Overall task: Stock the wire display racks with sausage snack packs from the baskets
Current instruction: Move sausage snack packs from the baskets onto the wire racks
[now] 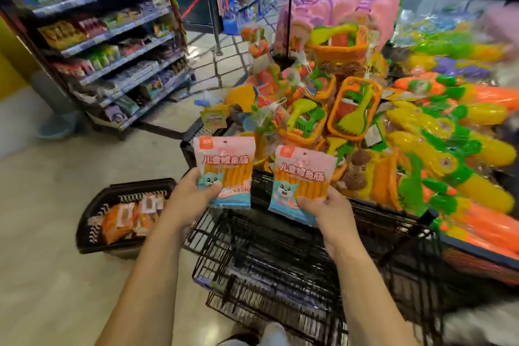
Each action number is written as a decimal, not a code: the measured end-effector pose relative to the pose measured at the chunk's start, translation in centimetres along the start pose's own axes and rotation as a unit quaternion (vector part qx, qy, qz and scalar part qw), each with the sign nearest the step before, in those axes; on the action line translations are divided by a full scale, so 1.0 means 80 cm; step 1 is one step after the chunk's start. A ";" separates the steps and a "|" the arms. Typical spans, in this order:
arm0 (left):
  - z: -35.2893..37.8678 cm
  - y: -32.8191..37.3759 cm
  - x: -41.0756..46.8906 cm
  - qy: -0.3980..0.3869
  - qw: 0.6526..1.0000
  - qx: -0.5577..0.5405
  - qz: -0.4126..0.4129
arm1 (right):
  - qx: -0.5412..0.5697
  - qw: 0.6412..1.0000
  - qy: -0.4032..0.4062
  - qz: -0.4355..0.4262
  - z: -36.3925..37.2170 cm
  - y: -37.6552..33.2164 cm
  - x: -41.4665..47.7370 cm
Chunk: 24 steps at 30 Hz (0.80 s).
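Observation:
My left hand (188,199) grips one pink-and-blue sausage snack pack (224,166) by its lower left corner and holds it upright. A second, matching pack (302,180) is held by my right hand (327,212) at its bottom edge. Both packs hang above the black wire display rack (280,267), whose tiers step down in front of me. On the floor to the left stands a black basket (95,233) with several orange snack packs (126,218) in it.
A bin of bright plastic toys (421,135) fills the right side, right behind the rack. Store shelving with packaged goods (112,45) stands at the left. Bare floor lies between the shelving and the basket.

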State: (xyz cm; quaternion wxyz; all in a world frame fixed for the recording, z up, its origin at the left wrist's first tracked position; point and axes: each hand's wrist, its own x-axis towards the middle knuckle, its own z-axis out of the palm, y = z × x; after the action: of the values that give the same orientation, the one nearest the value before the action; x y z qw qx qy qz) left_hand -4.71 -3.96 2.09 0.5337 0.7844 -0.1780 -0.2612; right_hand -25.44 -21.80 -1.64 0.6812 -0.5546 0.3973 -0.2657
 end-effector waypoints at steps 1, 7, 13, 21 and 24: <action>-0.002 -0.008 0.017 -0.014 1.000 0.008 -0.003 | -0.007 1.000 0.008 0.003 0.011 0.009 0.007; -0.006 -0.059 0.093 -0.079 0.996 0.042 -0.004 | -0.031 0.996 0.081 0.039 0.075 0.055 0.034; 0.003 -0.091 0.132 -0.126 0.991 0.038 -0.018 | -0.049 0.989 0.114 0.081 0.098 0.086 0.046; 0.007 -0.109 0.151 -0.110 0.991 0.073 -0.033 | -0.101 0.985 0.121 0.072 0.108 0.094 0.058; 0.008 -0.105 0.153 -0.106 0.990 0.087 -0.021 | -0.130 0.982 0.122 0.068 0.110 0.093 0.061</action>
State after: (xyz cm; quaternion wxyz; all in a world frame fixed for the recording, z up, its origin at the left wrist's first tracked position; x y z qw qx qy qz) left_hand 4.70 -8.17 -8.63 0.4358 0.7993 -0.2393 -0.3376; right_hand -16.07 -19.10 -9.43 0.5661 -0.5737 0.5456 -0.2298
